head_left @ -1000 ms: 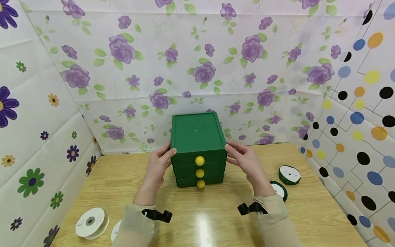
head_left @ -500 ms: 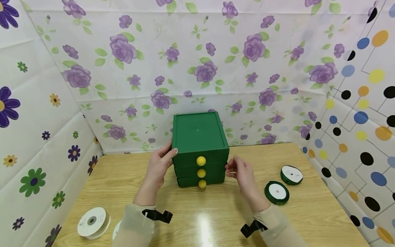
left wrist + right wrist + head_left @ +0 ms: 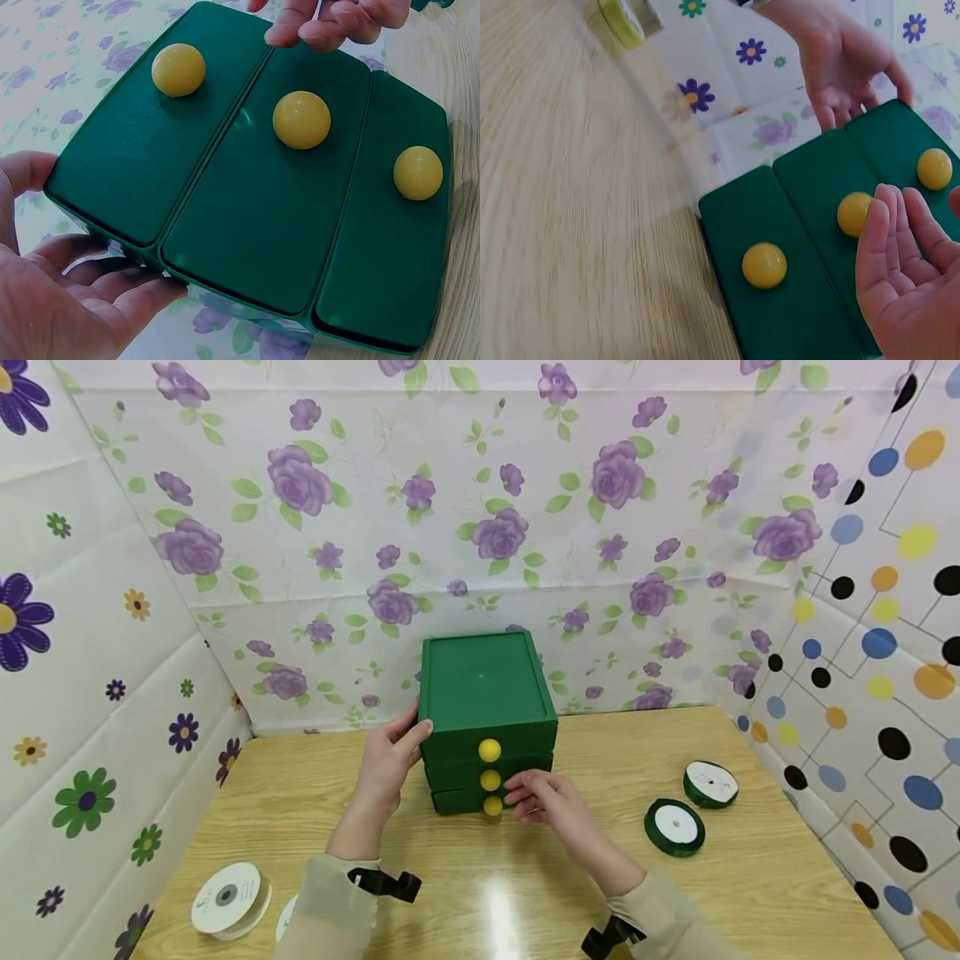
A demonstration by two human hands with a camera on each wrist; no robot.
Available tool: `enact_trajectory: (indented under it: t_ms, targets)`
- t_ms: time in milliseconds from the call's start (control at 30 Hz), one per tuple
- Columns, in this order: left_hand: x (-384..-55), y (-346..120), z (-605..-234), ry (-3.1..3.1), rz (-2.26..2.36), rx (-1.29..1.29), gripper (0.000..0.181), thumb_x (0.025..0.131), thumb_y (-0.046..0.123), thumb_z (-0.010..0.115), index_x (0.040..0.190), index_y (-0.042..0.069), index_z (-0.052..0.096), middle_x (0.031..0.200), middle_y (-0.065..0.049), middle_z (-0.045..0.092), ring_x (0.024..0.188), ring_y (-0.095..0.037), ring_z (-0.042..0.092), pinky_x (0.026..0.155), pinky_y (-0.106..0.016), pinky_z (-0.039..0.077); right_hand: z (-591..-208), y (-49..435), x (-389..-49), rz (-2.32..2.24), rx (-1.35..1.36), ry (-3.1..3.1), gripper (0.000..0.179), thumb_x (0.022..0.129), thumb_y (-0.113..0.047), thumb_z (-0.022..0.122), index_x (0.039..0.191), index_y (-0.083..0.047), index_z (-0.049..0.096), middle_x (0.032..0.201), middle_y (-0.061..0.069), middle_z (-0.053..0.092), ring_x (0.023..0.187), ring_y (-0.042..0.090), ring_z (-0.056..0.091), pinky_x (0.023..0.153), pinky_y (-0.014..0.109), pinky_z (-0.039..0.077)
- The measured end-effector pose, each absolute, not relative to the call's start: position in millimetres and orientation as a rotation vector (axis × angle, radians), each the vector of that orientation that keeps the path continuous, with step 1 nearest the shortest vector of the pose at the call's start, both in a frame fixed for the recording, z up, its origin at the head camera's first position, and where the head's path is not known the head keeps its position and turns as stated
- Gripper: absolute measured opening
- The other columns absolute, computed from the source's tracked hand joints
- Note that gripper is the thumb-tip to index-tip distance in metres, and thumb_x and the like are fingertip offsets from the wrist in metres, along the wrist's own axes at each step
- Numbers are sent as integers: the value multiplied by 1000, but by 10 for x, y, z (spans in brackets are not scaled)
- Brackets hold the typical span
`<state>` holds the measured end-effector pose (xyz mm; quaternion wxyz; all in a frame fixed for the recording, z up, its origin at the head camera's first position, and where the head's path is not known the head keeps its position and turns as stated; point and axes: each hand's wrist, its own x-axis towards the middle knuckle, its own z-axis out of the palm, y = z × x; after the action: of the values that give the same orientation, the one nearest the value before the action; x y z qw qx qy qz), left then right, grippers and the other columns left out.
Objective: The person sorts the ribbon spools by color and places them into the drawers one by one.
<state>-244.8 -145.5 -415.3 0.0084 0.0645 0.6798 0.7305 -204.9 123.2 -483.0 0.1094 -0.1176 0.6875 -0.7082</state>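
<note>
A green drawer box (image 3: 483,681) with three closed drawers stands at the middle of the table. Each drawer front has a round yellow knob, the middle knob (image 3: 490,779) among them. My left hand (image 3: 384,764) holds the box by its left side, thumb at the front upper corner and fingers along the side wall. In front of the box is my right hand (image 3: 551,806), its fingers loosely extended and its fingertips close to the right of the middle knob and bottom knob (image 3: 492,806). In the right wrist view its fingertips overlap the middle knob (image 3: 853,215).
Two dark green ribbon spools, a nearer one (image 3: 675,827) and a farther one (image 3: 710,783), lie on the wooden table (image 3: 637,910) at right. A white spool (image 3: 231,900) lies at front left, with another partly behind my left sleeve. Patterned cloth walls (image 3: 360,460) enclose the back and sides.
My right hand has left the box's right side and come down and leftward to the front, beside the knobs. The left hand stays at the left side.
</note>
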Motion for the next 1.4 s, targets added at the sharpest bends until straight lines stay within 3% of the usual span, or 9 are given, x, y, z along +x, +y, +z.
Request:
enact_trajectory:
  t_ms: [167,333,567,700,1033,1400]
  targets:
    - [-2447,-1451,-4154,2130,2277,194,63,98,33,66,152,15,41,154,-3,40,142,-20,36,111,-48,36,-4793,1162,-2023,-2090,-323,1982,43,106,-37,48,128,-2,63,113,25,64,89,32,66,81,46,57]
    - [-2444,-1445,-4142,2138,2277,187,63,98,33,66,153,15,41,154,-3,40,142,-20,35,112,-50,36,-4765,1092,-2018,-2132,-259,1922,45,102,-41,56,133,-8,61,116,24,64,83,21,66,81,42,58]
    - [-2441,-1446,-4137,2137,2277,174,62,98,32,66,152,16,42,154,-3,41,141,-20,36,111,-49,37,-4708,1007,-2000,-2175,-228,1821,51,100,-41,60,135,-5,60,118,22,66,88,19,68,77,30,57]
    - [-2438,-1450,-4131,2137,2284,169,62,98,32,66,152,16,42,154,-3,41,141,-20,36,111,-50,36,-4684,971,-1998,-2179,-232,1782,53,99,-43,60,137,-5,59,119,17,67,93,19,68,80,30,57]
    - [-2455,-1447,-4114,2106,2282,175,64,98,30,67,153,13,39,155,-4,39,142,-20,36,111,-46,37,-4648,917,-2045,-2252,-177,1652,64,96,-47,65,138,0,56,132,20,61,111,26,66,94,35,54]
    - [-2457,-1464,-4118,2089,2280,207,66,96,32,68,153,14,40,155,-5,39,142,-21,36,111,-48,37,-4602,870,-2085,-2307,-114,1551,69,95,-54,61,135,2,57,126,14,66,109,22,67,91,30,54]
